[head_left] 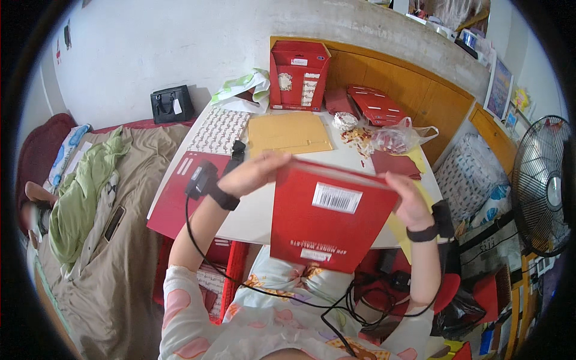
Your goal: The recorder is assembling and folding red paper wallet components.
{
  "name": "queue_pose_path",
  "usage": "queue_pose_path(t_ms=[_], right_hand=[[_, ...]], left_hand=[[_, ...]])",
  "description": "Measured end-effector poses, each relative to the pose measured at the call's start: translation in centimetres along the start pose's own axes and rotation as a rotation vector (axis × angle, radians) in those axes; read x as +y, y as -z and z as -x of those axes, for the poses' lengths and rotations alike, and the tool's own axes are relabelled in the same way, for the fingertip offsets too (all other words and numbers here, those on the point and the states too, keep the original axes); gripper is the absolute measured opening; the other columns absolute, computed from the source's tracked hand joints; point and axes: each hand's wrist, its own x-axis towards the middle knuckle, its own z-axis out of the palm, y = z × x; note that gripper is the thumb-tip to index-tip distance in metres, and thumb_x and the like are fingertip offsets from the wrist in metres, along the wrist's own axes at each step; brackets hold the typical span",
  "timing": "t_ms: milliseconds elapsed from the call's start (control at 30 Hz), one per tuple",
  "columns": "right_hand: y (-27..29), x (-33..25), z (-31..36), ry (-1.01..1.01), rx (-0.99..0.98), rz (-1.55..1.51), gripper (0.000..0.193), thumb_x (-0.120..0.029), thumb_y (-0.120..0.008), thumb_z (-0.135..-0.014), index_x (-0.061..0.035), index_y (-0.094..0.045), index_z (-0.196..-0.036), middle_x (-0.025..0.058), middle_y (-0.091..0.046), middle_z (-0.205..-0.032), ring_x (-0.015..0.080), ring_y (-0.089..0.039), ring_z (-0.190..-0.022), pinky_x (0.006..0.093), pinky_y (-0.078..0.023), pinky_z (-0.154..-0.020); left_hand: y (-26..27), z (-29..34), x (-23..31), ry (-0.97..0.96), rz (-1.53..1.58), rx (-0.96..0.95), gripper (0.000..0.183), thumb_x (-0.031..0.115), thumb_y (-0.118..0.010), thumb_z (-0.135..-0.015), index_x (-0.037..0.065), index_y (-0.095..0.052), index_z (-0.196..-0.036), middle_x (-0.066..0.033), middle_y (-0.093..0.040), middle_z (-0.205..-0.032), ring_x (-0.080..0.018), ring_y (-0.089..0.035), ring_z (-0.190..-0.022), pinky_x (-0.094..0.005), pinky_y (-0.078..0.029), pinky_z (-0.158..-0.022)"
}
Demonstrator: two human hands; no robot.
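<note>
Above the table's near edge I hold a flat red cardboard packet with a white barcode label, tilted and facing me. My left hand grips its upper left corner, and my right hand closes on its upper right edge. The fingertips behind the packet are hidden. Beyond it lies a tan envelope or board. A white patterned sheet and a flat red card lie to the left. Farther back stands a red display box with similar red pieces in it.
Right of centre on the table are red cards, a white roll, small scraps and a clear plastic bag. Black cables cross my lap. A fan stands right; a bed with a person's arm is left.
</note>
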Motion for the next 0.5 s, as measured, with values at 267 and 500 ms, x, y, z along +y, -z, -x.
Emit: queue_pose_path(t_ms=[267, 500], right_hand=[[-4.1, -8.1, -1.3, 0.484, -0.180, 0.729, 0.032, -0.011, -0.047, -0.088, 0.0018, -0.057, -0.116, 0.0114, -0.060, -0.115, 0.0193, -0.054, -0.106, 0.0312, -0.039, -0.094], [-2.3, -3.3, -0.3, 0.465, -0.264, 1.092, 0.031, -0.001, -0.054, -0.079, -0.0021, -0.059, -0.110, 0.0096, -0.059, -0.111, 0.0248, -0.050, -0.106, 0.0367, -0.036, -0.096]], left_hand=[[-0.2, -1.2, 5.6, -0.601, -0.148, -0.151, 0.038, 0.021, -0.047, -0.089, -0.003, -0.057, -0.116, -0.0123, -0.058, -0.113, -0.0198, -0.052, -0.108, -0.0318, -0.035, -0.098], [1.2, 0.0, 0.9, -0.634, -0.642, -0.228, 0.030, 0.012, -0.059, -0.084, -0.001, -0.061, -0.111, -0.0136, -0.059, -0.105, -0.0247, -0.052, -0.104, -0.0361, -0.038, -0.093]])
